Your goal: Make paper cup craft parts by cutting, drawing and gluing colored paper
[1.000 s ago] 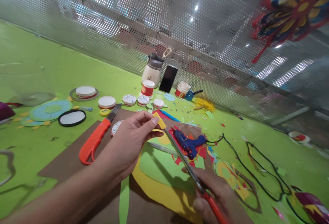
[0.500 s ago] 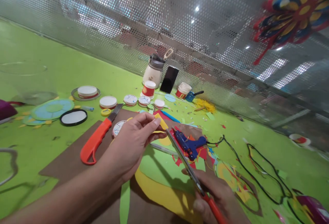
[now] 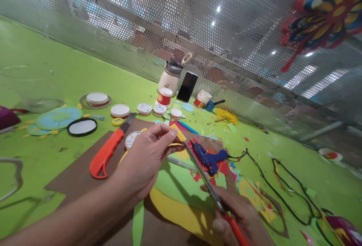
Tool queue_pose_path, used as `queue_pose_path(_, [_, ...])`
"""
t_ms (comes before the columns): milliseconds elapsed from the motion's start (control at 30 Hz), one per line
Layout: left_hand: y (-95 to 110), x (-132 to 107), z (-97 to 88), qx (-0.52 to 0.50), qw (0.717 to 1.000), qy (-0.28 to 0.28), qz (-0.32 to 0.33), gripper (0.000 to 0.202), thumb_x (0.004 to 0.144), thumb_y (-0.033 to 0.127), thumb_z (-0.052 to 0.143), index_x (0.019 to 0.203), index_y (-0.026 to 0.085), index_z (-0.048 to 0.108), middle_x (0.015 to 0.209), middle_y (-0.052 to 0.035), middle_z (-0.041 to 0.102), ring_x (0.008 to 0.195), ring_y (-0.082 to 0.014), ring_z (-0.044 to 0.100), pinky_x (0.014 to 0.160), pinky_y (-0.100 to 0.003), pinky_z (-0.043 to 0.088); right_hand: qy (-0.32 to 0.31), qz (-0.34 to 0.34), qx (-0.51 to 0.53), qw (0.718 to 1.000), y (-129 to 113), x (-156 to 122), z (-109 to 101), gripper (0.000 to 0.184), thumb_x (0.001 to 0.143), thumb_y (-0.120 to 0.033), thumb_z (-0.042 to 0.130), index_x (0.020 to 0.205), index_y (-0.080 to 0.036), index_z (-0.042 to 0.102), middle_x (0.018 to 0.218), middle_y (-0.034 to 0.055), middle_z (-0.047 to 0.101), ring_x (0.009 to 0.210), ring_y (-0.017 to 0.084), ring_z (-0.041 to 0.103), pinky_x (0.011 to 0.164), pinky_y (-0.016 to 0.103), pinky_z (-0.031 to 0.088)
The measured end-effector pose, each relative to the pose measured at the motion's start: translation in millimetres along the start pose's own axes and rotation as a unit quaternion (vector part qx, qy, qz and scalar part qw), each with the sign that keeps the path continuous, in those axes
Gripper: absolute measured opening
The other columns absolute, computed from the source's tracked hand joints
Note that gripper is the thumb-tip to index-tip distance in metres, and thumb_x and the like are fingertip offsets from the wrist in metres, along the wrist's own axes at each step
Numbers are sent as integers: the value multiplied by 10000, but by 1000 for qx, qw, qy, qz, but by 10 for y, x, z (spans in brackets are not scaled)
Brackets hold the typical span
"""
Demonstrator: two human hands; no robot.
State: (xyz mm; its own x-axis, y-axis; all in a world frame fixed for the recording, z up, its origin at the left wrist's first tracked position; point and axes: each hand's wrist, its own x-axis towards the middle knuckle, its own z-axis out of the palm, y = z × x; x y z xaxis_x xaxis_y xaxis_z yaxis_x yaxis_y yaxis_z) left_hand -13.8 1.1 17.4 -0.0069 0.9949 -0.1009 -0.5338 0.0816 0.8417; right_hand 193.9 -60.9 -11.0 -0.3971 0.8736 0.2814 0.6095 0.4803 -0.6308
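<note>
Between the thumb and fingers of my left hand (image 3: 151, 152) is a small piece of yellow paper (image 3: 178, 133). My right hand (image 3: 240, 212) grips red-handled scissors (image 3: 205, 180), whose blade tips meet the lower corner of that paper. Below my hands lie a light green paper shape (image 3: 181, 185) and a larger yellow paper shape (image 3: 181, 214) on brown cardboard (image 3: 82, 163). Just beyond the scissors rests a blue glue gun (image 3: 209, 157) among red paper scraps. An orange utility knife (image 3: 109, 150) with its blade out lies left of my left hand.
White round lids (image 3: 120, 111), a jar-shaped bottle (image 3: 169, 78), a propped phone (image 3: 187, 86) and red-and-white tubs (image 3: 203, 99) stand toward the back. A black cord (image 3: 264, 176) loops across the green table on the right. A clear container (image 3: 34, 87) is at left.
The view has shifted slightly, moving the background items a little to the right. Both hands, the yellow paper and the scissors keep almost the same position.
</note>
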Motion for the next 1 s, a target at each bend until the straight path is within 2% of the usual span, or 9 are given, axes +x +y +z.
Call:
queue_pose_path(100, [-5, -8, 2, -2, 1000, 0, 1, 128, 754, 229, 671, 695, 158, 583, 728, 6, 599, 707, -123, 575, 724, -281, 503, -2, 3, 4, 1000, 28, -20, 15, 545, 857, -604, 457, 1088, -156, 663, 568, -10, 522, 465, 114, 442, 479, 210, 392])
queue_pose_path(267, [0, -1, 1, -5, 1000, 0, 4, 128, 764, 215, 663, 693, 156, 574, 716, 17, 579, 693, -112, 556, 706, -269, 503, 9, 21, -4, 1000, 57, -53, 31, 522, 844, -597, 475, 1064, -168, 674, 635, 12, 581, 498, 120, 458, 501, 212, 423])
queue_pose_path(367, [0, 1, 6, -5, 1000, 3, 3, 128, 768, 210, 660, 695, 153, 572, 717, 16, 575, 698, -115, 564, 716, -273, 506, 3, 22, -9, 1000, 67, -63, 34, 514, 844, -579, 485, 1082, -163, 669, 598, 2, 551, 504, 126, 464, 483, 211, 404])
queue_pose_path(633, [-13, -21, 15, -15, 1000, 7, -2, 129, 743, 232, 681, 696, 157, 588, 723, 2, 601, 699, -128, 578, 727, -290, 507, 12, 10, -9, 1000, 95, -58, 45, 481, 831, -579, 488, 967, -167, 695, 554, -20, 471, 467, 110, 433, 478, 202, 409])
queue_pose_path(867, [-19, 0, 3, -13, 1000, 10, -3, 135, 775, 199, 655, 694, 154, 558, 707, 14, 582, 695, -118, 569, 728, -281, 509, 27, 15, -9, 999, 74, -70, 48, 499, 855, -576, 474, 1047, -165, 684, 572, -12, 508, 484, 112, 442, 486, 199, 405])
queue_pose_path(1000, [-23, -6, -2, -12, 1000, 1, 0, 134, 799, 193, 634, 701, 151, 552, 704, 12, 580, 700, -117, 570, 728, -279, 510, 15, 14, -3, 1000, 35, -50, 22, 465, 846, -545, 512, 1019, -153, 694, 583, -6, 519, 493, 112, 449, 486, 201, 393])
